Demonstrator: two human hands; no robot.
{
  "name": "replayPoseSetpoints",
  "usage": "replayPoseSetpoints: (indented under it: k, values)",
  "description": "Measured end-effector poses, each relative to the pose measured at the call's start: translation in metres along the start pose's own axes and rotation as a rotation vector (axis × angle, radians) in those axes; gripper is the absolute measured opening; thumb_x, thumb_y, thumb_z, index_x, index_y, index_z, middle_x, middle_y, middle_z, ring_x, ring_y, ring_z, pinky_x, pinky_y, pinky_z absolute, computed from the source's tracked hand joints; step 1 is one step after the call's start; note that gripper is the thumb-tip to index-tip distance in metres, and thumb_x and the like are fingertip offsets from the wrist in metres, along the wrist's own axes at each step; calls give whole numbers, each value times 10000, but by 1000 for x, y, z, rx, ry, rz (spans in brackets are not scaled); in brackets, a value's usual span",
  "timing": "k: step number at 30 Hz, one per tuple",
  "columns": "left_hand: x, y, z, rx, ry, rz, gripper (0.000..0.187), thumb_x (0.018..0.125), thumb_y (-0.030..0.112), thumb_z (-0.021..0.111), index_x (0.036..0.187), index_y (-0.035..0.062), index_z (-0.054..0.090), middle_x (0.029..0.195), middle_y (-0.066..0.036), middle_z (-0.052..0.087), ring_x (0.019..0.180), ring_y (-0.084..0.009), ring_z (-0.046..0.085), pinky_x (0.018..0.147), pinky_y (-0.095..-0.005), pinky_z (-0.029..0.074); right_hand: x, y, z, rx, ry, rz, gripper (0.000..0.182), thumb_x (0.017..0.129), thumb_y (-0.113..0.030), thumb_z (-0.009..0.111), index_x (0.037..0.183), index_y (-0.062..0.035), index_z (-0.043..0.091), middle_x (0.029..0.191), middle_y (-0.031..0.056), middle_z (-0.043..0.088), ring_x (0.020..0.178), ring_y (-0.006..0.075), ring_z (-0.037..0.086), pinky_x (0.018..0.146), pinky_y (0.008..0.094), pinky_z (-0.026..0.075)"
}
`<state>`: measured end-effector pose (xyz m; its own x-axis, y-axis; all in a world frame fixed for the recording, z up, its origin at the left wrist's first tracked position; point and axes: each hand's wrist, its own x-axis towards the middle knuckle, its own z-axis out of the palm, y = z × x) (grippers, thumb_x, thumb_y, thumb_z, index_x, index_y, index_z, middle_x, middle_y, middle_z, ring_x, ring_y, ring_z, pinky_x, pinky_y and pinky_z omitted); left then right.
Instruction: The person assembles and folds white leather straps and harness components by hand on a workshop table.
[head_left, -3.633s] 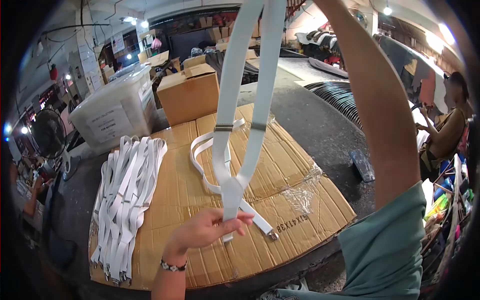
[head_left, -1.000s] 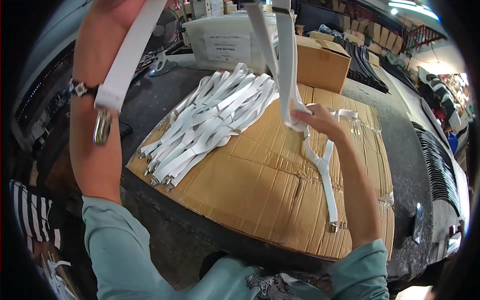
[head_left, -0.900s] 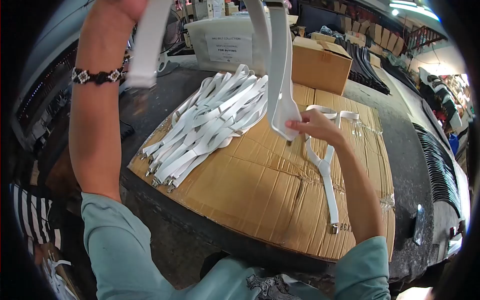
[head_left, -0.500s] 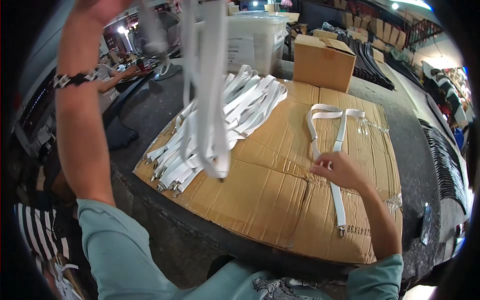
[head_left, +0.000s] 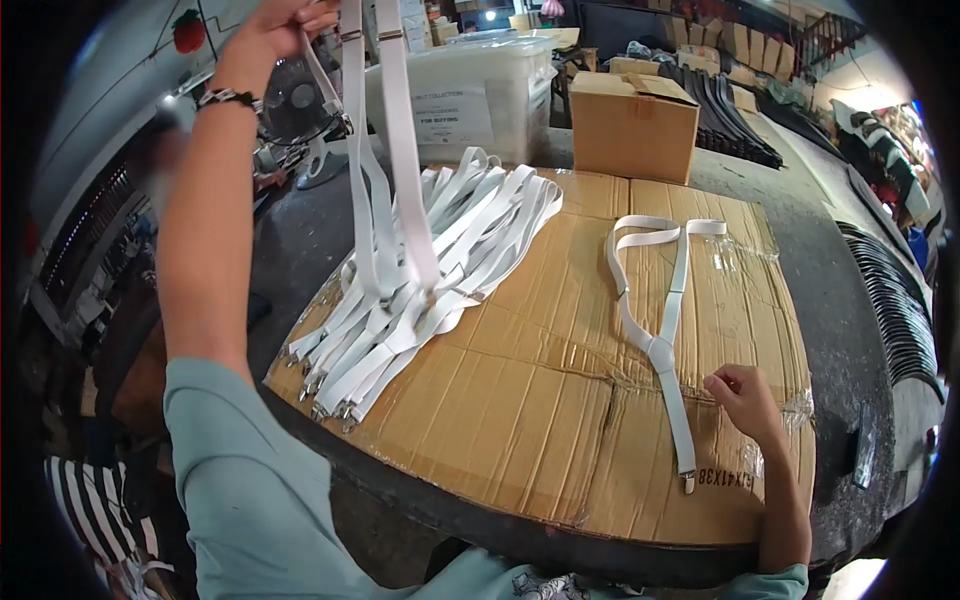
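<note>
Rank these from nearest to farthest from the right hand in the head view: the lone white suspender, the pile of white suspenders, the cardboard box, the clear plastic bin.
From the right hand:
1. Lone white suspender, lying just to its left on the cardboard sheet.
2. Pile of white suspenders, farther left on the sheet.
3. Cardboard box, at the far edge beyond the sheet.
4. Clear plastic bin, far left of the box.

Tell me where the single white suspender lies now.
The single white suspender lies flat on the cardboard, right of the pile of suspenders, beside the right hand.

workshop | stacked suspenders [head_left: 420, 290] | cardboard boxes [head_left: 632, 110] | belts [head_left: 735, 115]
</note>
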<state>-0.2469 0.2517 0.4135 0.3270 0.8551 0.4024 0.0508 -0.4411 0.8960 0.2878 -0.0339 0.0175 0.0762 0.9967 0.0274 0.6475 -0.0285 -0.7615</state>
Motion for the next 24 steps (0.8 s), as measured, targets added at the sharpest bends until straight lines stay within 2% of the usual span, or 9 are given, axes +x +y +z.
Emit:
replayPoseSetpoints:
  k: [6,7,9,11,12,16,19,22,24]
  values:
    - [40,-19,28,-183,3,129,329,1024,294,663,821,52,569,511,58,397,388,-51,369,386,-213,281,4,6,1,100,22,84,266,967,-190,691,908,69,707,665,32,633,623,83,554,561,289,449]
    - [50,-25,13,-228,25,169,304,1017,291,668,880,27,608,520,58,413,389,-53,373,388,-207,293,4,5,1,100,8,83,261,967,-188,691,916,68,706,667,33,635,626,87,561,564,287,453]
    - [48,-58,-31,-56,-119,119,319,1062,329,578,1059,11,603,603,21,519,399,-50,449,338,-201,324,3,3,1,60,9,70,253,963,-186,693,923,64,707,665,42,632,622,93,561,570,292,458]
    - [29,-90,-25,64,-65,4,339,1067,362,566,1145,35,607,680,6,594,405,-38,477,319,-188,339,2,4,0,29,15,54,245,957,-183,696,928,60,708,661,53,628,614,101,560,573,298,462]
    - [-3,-110,-9,96,63,-88,322,1050,376,599,1140,67,614,716,8,615,406,-28,466,325,-178,337,1,4,0,15,17,48,240,954,-181,698,930,57,708,658,60,626,609,105,558,574,301,463]
    - [-80,-176,-16,325,-70,-534,296,1033,339,624,1092,49,638,735,-27,655,376,-24,406,326,-190,319,1,4,1,-13,32,5,233,942,-180,705,926,53,703,653,84,622,591,121,551,569,319,460]
    - [-103,-189,-29,181,-15,-605,308,1031,324,628,1076,20,640,732,-26,654,382,-16,391,339,-189,309,2,3,2,-18,32,11,235,940,-180,707,911,53,694,648,88,621,581,131,546,565,330,458]
    - [-98,-176,-38,144,83,-500,309,1040,307,610,1067,0,635,733,-22,653,394,-13,389,349,-192,304,3,5,2,-56,37,-19,242,933,-189,711,905,51,691,640,96,611,572,144,543,563,338,457]
    - [-83,-160,-41,58,23,-407,283,1053,287,577,1077,12,637,776,-17,663,429,-11,429,380,-196,322,3,4,3,-67,47,-14,246,928,-195,713,905,49,692,635,99,605,567,152,540,561,340,456]
